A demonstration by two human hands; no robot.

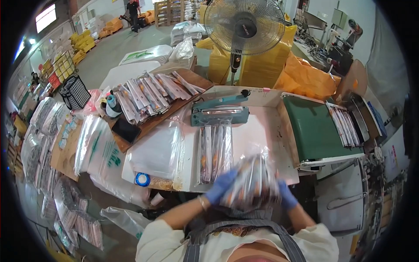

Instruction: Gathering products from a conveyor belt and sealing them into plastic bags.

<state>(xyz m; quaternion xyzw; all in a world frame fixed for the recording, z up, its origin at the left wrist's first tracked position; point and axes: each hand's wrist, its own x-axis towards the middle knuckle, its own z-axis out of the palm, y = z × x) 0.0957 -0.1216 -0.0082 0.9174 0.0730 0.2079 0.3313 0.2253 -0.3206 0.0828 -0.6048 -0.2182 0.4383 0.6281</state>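
Both my hands wear blue gloves and hold a bundle of slim plastic packets (253,183) upright in front of my body, smeared by motion. My left hand (222,187) presses its left side and my right hand (286,195) its right side. Clear film seems to surround the bundle; whether it is a bag I cannot tell. Left of it, a row of similar packets (214,153) lies on the white worktable (266,135). Behind that row stands a teal hand-lever bag sealer (220,114), with a few packets under its arm.
More packets (150,94) lie on a brown board (192,83) beside a black phone (126,130). Clear bags (157,142) and blue tape (142,179) are at left. A green conveyor belt (307,126) carries packets on the right. A fan (244,28) stands behind; a person (133,15) is far off.
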